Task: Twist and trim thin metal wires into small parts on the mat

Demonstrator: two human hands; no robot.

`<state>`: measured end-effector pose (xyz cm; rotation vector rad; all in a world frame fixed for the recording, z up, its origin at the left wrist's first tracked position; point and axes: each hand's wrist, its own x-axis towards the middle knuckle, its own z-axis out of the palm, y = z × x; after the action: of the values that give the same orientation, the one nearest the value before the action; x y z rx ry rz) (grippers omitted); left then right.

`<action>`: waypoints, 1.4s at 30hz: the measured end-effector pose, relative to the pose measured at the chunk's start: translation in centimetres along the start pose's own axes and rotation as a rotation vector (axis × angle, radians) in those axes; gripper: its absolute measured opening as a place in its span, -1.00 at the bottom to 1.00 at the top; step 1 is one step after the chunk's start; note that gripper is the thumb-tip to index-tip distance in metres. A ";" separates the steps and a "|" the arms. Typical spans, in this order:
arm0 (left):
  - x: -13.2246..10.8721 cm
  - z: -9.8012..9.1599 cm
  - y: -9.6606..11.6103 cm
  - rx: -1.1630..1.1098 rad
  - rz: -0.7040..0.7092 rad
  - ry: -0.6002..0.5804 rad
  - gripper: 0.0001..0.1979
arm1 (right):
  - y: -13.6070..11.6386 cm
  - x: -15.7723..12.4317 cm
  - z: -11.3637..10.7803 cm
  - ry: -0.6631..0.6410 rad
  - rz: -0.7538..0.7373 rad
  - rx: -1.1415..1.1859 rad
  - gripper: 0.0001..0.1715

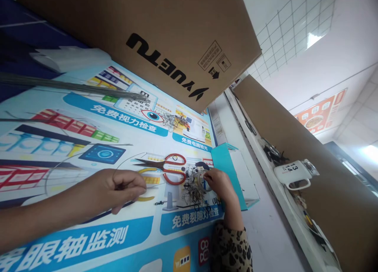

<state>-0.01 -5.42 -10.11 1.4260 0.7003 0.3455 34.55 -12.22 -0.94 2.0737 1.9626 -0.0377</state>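
My left hand (pixel 126 187) is closed in a pinch above the printed table cover, with a thin wire (pixel 125 158) curving up from its fingers. Beneath it lies a tool with yellow handles (pixel 147 198), partly hidden by the hand. Red-handled scissors (pixel 174 181) rest between my two hands, blades toward the left. My right hand (pixel 220 183) pinches at the edge of a tangled pile of small dark wire pieces (pixel 193 189); whatever is between its fingertips is too small to make out.
A bundle of long wires (pixel 118 92) lies at the far left, and a smaller wire heap (pixel 171 121) sits behind the scissors. A big cardboard box (pixel 165 36) stands at the back. At right are a teal box (pixel 226 173) and a white mug (pixel 291 174) on a ledge.
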 end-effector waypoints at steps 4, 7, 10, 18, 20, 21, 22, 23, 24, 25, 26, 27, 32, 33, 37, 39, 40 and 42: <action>-0.1 0.0 0.1 0.001 -0.005 -0.005 -0.64 | -0.3 0.3 0.6 -0.024 0.000 -0.046 -0.80; -0.1 0.0 -0.2 0.001 -0.010 -0.006 -0.65 | -0.5 0.6 0.8 -0.033 -0.003 -0.074 -0.80; -0.1 -0.1 -0.5 0.011 -0.013 -0.006 -0.67 | -0.8 0.7 1.0 -0.030 0.005 -0.108 -0.77; 0.3 0.0 -0.9 0.009 -0.018 0.003 -0.67 | -1.6 1.1 2.1 -0.008 -0.002 -0.154 -0.77; 0.2 0.1 -0.9 0.002 -0.006 0.016 -0.68 | -1.7 1.3 2.3 0.002 0.000 -0.142 -0.78; 0.2 0.2 -0.8 -0.002 -0.003 0.025 -0.69 | -1.6 1.4 2.3 0.011 0.003 -0.130 -0.79; 0.1 0.2 -0.8 -0.007 0.001 0.030 -0.69 | -1.5 1.4 2.2 0.022 0.005 -0.114 -0.80; 0.1 0.2 -0.7 -0.014 0.002 0.031 -0.69 | -1.3 1.4 2.1 0.036 0.008 -0.095 -0.81; 0.0 0.2 -0.7 -0.020 0.000 0.028 -0.69 | -1.0 1.3 1.9 0.053 0.011 -0.072 -0.82; 0.0 0.2 -0.7 -0.024 -0.004 0.026 -0.68 | -0.7 1.1 1.6 0.074 0.015 -0.046 -0.82; 0.0 0.1 -0.7 -0.026 -0.007 0.023 -0.68 | -0.3 0.8 1.3 0.097 0.018 -0.020 -0.82; 0.0 0.1 -0.7 -0.025 -0.009 0.024 -0.67 | -0.1 0.5 0.9 0.122 0.022 -0.003 -0.82; 0.2 0.1 -0.4 -0.008 -0.009 0.040 -0.67 | -2.4 -1.1 -0.1 0.403 -0.121 0.738 -0.84; 0.2 0.2 -0.3 -0.008 -0.006 0.047 -0.68 | -3.7 -1.2 0.1 0.400 -0.195 1.030 -0.81; 0.1 0.7 -0.3 -0.023 0.017 0.085 -0.71 | -10.3 -0.7 2.2 0.151 -0.270 1.830 -0.66; 0.0 1.0 -0.5 -0.021 0.040 0.099 -0.72 | -12.8 -0.3 3.1 0.001 -0.231 2.022 -0.65; 0.0 1.1 -0.6 -0.018 0.053 0.103 -0.72 | -13.7 -0.1 3.5 -0.056 -0.226 2.082 -0.65; -0.1 1.3 -0.7 -0.012 0.075 0.099 -0.71 | -14.7 0.1 3.9 -0.138 -0.222 2.155 -0.63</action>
<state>0.59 -6.55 -10.82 1.4337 0.7255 0.4806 20.79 -12.45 -7.43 1.9937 1.8167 -3.2878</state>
